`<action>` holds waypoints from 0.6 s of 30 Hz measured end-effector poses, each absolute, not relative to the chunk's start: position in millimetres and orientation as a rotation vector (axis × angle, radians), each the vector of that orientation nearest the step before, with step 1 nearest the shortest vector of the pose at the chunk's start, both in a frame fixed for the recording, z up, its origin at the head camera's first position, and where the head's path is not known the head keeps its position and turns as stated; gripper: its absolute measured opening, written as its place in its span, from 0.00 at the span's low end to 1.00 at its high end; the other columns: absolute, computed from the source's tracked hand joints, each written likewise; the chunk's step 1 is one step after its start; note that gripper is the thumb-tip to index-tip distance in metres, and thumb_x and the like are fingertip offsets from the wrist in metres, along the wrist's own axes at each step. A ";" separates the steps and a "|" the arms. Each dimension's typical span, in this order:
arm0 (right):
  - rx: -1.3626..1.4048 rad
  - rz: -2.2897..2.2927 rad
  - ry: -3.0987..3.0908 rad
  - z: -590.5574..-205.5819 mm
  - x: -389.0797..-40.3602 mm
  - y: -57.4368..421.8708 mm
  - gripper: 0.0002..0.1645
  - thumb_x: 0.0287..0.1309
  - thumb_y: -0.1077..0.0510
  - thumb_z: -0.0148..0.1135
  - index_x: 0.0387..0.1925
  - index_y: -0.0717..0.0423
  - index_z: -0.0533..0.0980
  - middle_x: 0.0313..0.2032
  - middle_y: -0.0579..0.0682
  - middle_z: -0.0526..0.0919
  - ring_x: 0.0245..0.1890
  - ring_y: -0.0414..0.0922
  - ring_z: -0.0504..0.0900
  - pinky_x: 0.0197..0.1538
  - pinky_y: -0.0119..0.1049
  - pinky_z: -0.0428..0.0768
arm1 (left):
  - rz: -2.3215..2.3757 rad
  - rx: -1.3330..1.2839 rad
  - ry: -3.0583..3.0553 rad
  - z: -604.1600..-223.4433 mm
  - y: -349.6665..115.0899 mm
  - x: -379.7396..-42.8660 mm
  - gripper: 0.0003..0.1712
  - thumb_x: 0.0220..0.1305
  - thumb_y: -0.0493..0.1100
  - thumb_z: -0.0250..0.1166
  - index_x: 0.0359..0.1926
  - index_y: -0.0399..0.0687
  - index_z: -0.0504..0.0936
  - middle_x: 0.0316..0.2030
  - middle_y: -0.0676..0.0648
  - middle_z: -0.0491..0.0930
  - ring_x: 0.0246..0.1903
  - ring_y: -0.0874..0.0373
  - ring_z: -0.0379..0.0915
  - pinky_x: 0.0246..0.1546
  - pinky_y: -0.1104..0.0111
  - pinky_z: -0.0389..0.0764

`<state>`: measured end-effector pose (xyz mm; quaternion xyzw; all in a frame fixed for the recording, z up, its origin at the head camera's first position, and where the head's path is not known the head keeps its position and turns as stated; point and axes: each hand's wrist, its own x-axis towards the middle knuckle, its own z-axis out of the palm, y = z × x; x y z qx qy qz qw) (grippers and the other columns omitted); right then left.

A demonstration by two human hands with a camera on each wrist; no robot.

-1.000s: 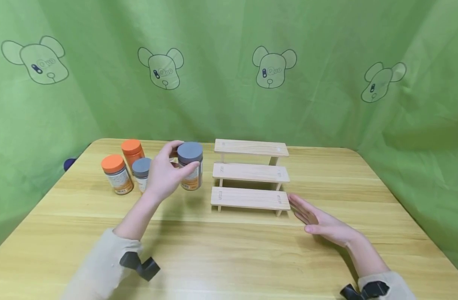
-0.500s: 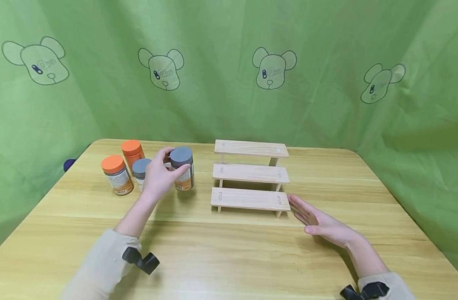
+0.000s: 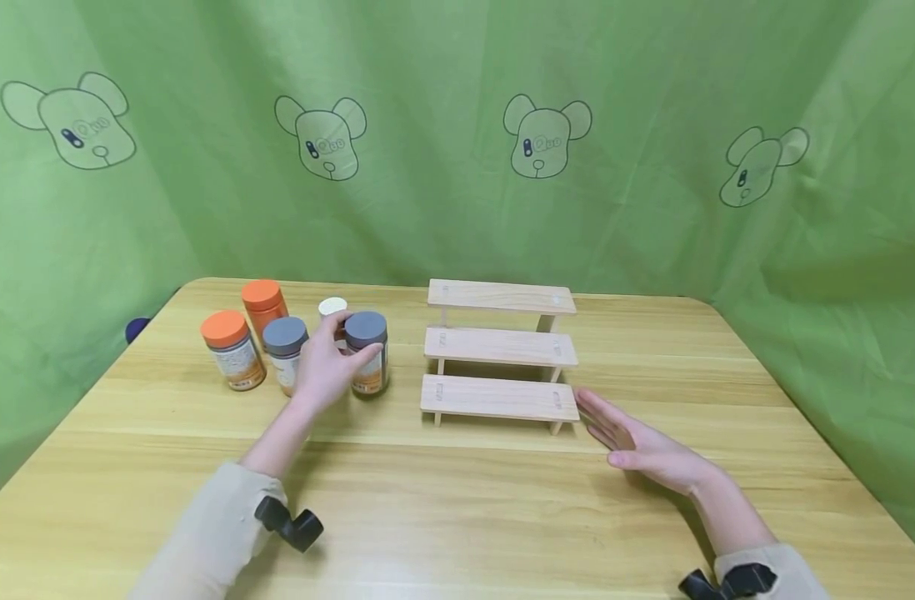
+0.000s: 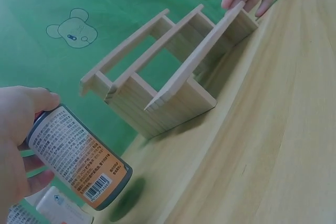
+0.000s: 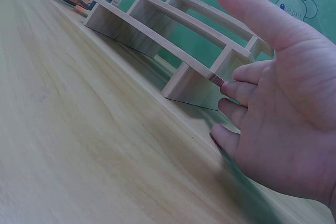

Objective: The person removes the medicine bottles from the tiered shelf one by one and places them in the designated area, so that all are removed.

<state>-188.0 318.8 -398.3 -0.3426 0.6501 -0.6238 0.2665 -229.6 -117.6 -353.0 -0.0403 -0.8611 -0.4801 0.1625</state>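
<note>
My left hand (image 3: 326,367) grips a grey-lidded jar (image 3: 367,367) with an orange and white label, thumb on its near side. In the left wrist view the jar's base hangs a little above the table, its shadow beside it. Behind that hand stands a white-capped bottle (image 3: 333,307), mostly hidden. To the right is a three-step wooden display stand (image 3: 500,397) with bare steps. My right hand (image 3: 648,450) has extended fingers at the right end of the lowest step; in the right wrist view the fingertips meet or nearly meet its edge (image 5: 216,80).
Left of my left hand stand another grey-lidded jar (image 3: 286,337) and two orange-lidded jars, one nearer (image 3: 234,354) and one farther back (image 3: 264,308). A green curtain (image 3: 442,225) hangs behind the wooden table (image 3: 457,517).
The left hand has carried the grey-lidded jar left, then lower and slightly nearer. The white-capped bottle and more of the other grey-lidded jar now show. My right hand stays still.
</note>
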 end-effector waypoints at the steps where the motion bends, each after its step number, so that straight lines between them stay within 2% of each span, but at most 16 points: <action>1: -0.927 -1.684 1.756 -398.6 -188.2 318.8 0.47 0.64 0.67 0.49 0.69 0.63 0.29 0.68 0.62 0.22 0.69 0.34 0.44 0.65 0.23 0.48 | -1.371 -0.115 -2.455 -353.9 -117.6 -229.8 0.36 0.50 0.43 0.72 0.58 0.36 0.68 0.48 0.36 0.76 0.46 0.47 0.73 0.42 0.60 0.77; 18: -0.940 -1.690 1.750 -400.2 -188.9 319.7 0.47 0.64 0.67 0.50 0.69 0.63 0.29 0.68 0.61 0.23 0.69 0.34 0.43 0.65 0.24 0.48 | -1.387 -0.116 -2.462 -365.2 -120.0 -227.8 0.36 0.51 0.43 0.71 0.59 0.36 0.68 0.48 0.36 0.76 0.47 0.46 0.73 0.43 0.60 0.77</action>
